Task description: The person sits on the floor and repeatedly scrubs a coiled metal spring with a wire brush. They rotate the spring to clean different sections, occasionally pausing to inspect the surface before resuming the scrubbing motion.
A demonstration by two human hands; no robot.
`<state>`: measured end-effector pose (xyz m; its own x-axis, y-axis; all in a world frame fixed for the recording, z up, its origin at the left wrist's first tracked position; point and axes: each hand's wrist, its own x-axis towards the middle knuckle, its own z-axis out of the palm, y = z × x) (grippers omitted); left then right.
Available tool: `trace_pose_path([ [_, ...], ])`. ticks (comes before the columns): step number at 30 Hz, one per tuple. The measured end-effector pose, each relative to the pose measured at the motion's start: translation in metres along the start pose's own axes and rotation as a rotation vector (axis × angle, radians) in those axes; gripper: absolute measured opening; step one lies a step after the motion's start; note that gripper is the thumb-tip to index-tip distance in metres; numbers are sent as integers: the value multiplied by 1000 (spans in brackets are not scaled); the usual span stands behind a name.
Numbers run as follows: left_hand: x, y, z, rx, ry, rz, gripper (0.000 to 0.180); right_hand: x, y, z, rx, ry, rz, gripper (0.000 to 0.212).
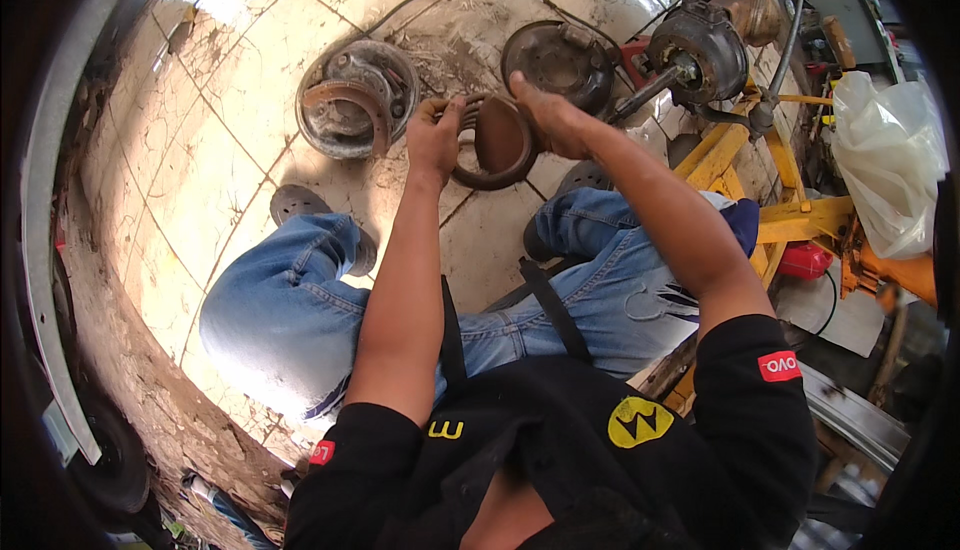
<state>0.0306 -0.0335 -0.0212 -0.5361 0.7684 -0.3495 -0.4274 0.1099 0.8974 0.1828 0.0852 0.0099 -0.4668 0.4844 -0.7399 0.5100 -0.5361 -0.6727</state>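
Observation:
Above the tiled floor, between my feet, I hold rusty curved brake shoes (506,140) set together into a rough ring. My left hand (434,140) is closed round their left side, its thumb on top. On the opposite side my right hand (556,122) grips the edge, with its thumb pointing up and away; the other fingers are mostly hidden. Left of my hands lies a round brake backing plate (345,135) with a loose curved brake shoe (352,98) resting on it. A second, darker backing plate (553,60) lies just beyond my right hand.
An axle assembly with a greasy hub (697,55) stands at the far right, next to a yellow wooden stand (715,155). A clear plastic bag (885,165) hangs further right. A thin cable (400,5) runs across the floor from the left plate. A metal rail (45,250) curves along the left edge.

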Motion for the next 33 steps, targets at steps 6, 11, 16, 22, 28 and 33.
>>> trace_pose_path([
  [6,-1,2,-4,6,-4,-9,28,-47,-38,19,-13,-21,-63,77],
  [11,2,-10,-5,-8,-12,51,27,-22,-29,1,113,-20,-102,82],
  [16,-5,-2,-3,-36,-15,3,28,-43,-39,11,-379,49,-130,86],
  [22,-2,2,0,29,17,75,27,-44,-36,11,-340,33,-94,84],
  [28,0,-4,1,77,32,88,26,-27,-30,-2,-195,0,-218,79],
  [33,-2,-10,-5,42,22,84,26,-65,-60,13,-433,-22,-186,74],
])
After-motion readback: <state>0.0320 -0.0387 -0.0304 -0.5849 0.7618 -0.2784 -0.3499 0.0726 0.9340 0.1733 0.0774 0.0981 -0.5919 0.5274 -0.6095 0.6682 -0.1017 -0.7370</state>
